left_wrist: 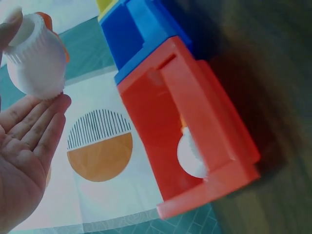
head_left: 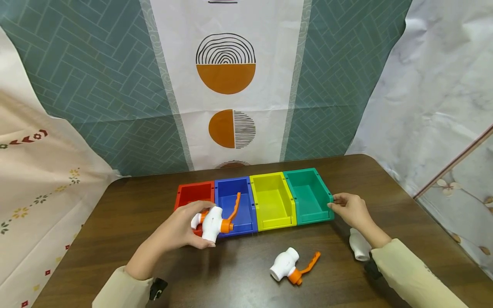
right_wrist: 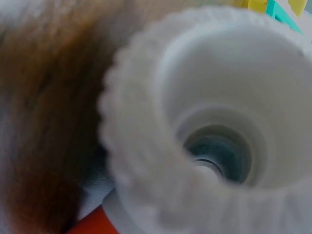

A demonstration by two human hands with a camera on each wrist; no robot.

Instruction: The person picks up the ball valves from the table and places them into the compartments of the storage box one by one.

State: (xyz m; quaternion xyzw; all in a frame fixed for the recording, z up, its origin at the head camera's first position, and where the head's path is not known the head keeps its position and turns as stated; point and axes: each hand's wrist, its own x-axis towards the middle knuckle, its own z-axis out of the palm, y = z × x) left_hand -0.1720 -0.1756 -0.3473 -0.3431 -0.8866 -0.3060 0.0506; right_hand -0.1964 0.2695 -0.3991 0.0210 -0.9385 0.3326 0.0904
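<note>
My left hand [head_left: 184,223] holds a white plastic ball valve [head_left: 212,224] with an orange lever, thumb at one end and fingertips at the other. It hovers in front of the red bin [head_left: 195,185] and the blue bin [head_left: 246,227]. Inside the red bin lies another white valve [left_wrist: 190,155], partly hidden by the wall. My right hand [head_left: 351,208] pinches the right wall of the green bin [head_left: 325,188] between thumb and fingers. Under the right wrist lies a white valve [head_left: 359,246], whose ribbed open end [right_wrist: 136,146] fills the right wrist view.
The yellow bin [head_left: 277,223] stands between the blue and green ones, all joined in a row. Another ball valve [head_left: 286,263] with an orange lever lies on the brown table [head_left: 231,278] in front. Behind the table hangs a patterned cloth [head_left: 265,128].
</note>
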